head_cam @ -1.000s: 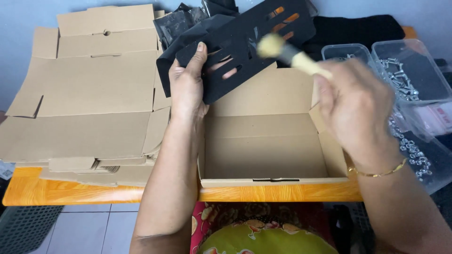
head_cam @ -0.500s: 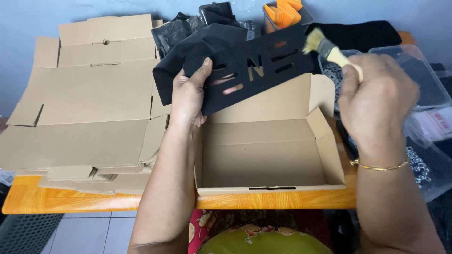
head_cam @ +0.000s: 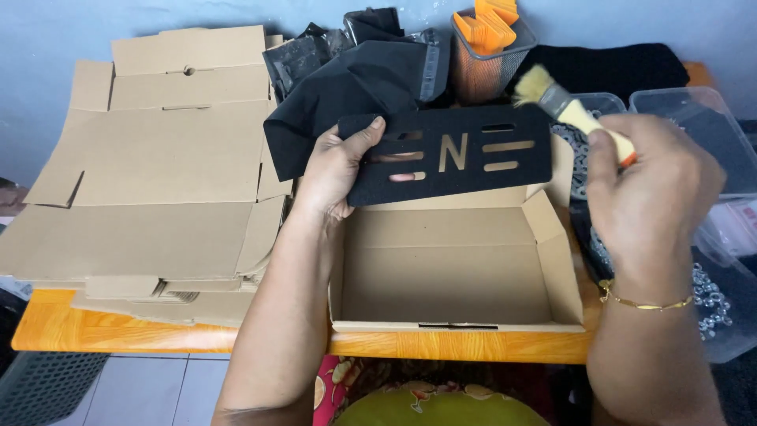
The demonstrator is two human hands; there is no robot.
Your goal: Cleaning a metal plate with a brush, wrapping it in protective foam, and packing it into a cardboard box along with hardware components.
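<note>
My left hand (head_cam: pixel 335 170) grips the left end of a flat black foam panel (head_cam: pixel 520 170) with cut-out slots, held upright over the open cardboard box (head_cam: pixel 449 280). My right hand (head_cam: pixel 650 189) holds a paintbrush (head_cam: pixel 564 106) with a pale yellow handle and light bristles. The bristles sit just above the panel's upper right corner. The box below is open and holds nothing that I can see.
A stack of flattened cardboard boxes (head_cam: pixel 150 173) covers the left of the orange table (head_cam: pixel 55 331). Black cloth and plastic bags (head_cam: pixel 347 71) lie behind. A mesh cup of orange pieces (head_cam: pixel 489 47) stands at the back. Clear plastic tubs (head_cam: pixel 702 118) and metal chains (head_cam: pixel 710 300) sit right.
The foam panel has dropped lower and turned level in front of the box. My right hand has drawn the brush back to the panel's upper right corner.
</note>
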